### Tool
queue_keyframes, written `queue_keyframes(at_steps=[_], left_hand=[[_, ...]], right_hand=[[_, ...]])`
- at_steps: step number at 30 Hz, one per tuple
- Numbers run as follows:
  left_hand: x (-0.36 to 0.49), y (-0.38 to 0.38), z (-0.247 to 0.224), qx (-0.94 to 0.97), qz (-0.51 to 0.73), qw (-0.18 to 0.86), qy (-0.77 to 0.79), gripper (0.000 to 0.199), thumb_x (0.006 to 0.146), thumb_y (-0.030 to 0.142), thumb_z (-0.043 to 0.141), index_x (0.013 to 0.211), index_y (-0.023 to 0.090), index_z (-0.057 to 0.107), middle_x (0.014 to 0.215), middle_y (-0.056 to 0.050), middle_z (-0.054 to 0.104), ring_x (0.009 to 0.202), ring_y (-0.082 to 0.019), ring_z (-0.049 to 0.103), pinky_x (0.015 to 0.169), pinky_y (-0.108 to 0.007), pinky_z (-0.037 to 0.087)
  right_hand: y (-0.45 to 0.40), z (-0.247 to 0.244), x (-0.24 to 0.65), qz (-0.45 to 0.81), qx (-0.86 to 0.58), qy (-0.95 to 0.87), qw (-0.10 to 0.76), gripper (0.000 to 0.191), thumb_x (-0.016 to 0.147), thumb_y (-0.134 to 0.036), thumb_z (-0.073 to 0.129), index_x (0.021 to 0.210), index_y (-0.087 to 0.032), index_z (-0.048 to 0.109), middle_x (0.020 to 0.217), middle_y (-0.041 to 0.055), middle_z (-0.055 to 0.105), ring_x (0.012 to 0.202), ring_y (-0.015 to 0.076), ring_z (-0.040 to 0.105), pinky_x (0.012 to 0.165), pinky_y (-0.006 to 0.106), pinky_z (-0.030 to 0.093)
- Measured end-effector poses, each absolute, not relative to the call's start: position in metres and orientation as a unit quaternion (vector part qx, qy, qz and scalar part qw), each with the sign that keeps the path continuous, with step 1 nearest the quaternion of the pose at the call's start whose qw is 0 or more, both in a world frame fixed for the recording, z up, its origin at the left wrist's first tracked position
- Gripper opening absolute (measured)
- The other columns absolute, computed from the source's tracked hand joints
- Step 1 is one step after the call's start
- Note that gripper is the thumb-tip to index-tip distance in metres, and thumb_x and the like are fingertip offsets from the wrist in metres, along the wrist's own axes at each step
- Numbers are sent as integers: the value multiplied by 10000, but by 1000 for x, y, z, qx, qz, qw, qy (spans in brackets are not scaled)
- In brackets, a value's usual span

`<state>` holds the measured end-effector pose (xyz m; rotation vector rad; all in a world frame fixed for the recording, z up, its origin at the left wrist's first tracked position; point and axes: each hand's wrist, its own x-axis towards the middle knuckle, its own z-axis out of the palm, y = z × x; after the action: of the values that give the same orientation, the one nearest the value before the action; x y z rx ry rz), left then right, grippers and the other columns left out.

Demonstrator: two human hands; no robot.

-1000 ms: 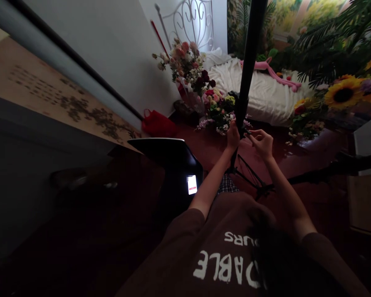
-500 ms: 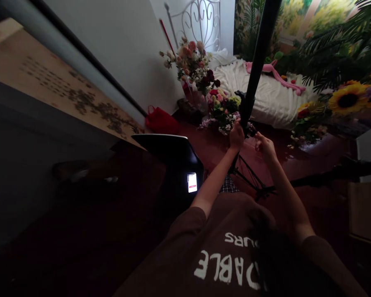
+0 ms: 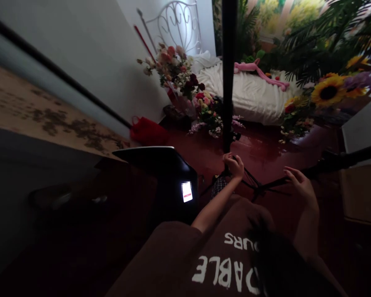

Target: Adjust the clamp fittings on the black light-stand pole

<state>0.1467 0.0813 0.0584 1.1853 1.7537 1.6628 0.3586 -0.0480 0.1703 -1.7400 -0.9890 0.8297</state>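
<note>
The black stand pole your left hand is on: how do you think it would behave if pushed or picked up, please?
The black stand pole looks stiff: it runs straight, without visible bend. Being slim, it is probably light for its height. Its thin splayed tripod legs sit low, so a push high up could well tip it.

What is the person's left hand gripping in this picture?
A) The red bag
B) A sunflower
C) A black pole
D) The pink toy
C. The left hand is closed around the lower part of the black pole, while the right hand is open and holds nothing.
</note>
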Motion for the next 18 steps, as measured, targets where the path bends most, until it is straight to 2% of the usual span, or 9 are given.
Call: queue_keyframes(at_steps=[2, 5, 8, 11, 15, 18], left_hand=[[170, 71, 53, 500, 590, 275, 571, 267, 910, 358, 513, 1083, 177, 421, 1132, -166, 481, 1024, -239, 529, 973, -434, 453], [210, 67, 68, 603, 559, 389, 416, 320, 935, 433, 492, 1132, 191, 420, 1145, -151, 503, 957, -206, 549, 928, -395, 488], [254, 65, 99, 669, 505, 486, 247, 398, 959, 496, 454, 1225, 201, 429, 1176, -139, 552, 1030, -201, 572, 989, -386, 478], [294, 56, 126, 717, 448, 522, 112, 497, 974, 517, 414, 1331, 171, 402, 1239, -156, 569, 1139, -221, 572, 1046, -404, 455], [329, 38, 134, 774, 375, 496, 118, 533, 974, 521, 400, 1305, 105, 434, 1151, -210, 611, 1019, -251, 618, 923, -395, 503], [337, 32, 126, 771, 377, 489, 157, 451, 979, 483, 417, 1256, 131, 469, 1036, -162, 653, 899, -224, 632, 832, -355, 509]], right_hand=[[-70, 173, 372, 310, -746, -380, 452, 433, 667, -607, 756, 923, -259, 784, 1020, 85, 772, 964, 264, 725, 817, 394, 608], [-94, 177, 382, 254, -787, -294, 478, 501, 611, -698, 746, 801, -236, 781, 942, 113, 779, 885, 284, 732, 811, 417, 604], [-102, 179, 380, 209, -793, -223, 527, 630, 644, -790, 660, 816, -195, 771, 870, 119, 775, 870, 281, 736, 807, 405, 602], [-100, 179, 374, 182, -787, -183, 560, 689, 729, -821, 547, 816, -167, 747, 810, 110, 763, 910, 272, 736, 831, 376, 594], [-99, 176, 376, 192, -771, -171, 583, 639, 718, -809, 572, 787, -185, 689, 744, 89, 743, 841, 254, 741, 749, 349, 601], [-103, 172, 382, 217, -746, -199, 597, 618, 665, -807, 630, 796, -203, 643, 746, 71, 745, 727, 212, 727, 662, 316, 593]])
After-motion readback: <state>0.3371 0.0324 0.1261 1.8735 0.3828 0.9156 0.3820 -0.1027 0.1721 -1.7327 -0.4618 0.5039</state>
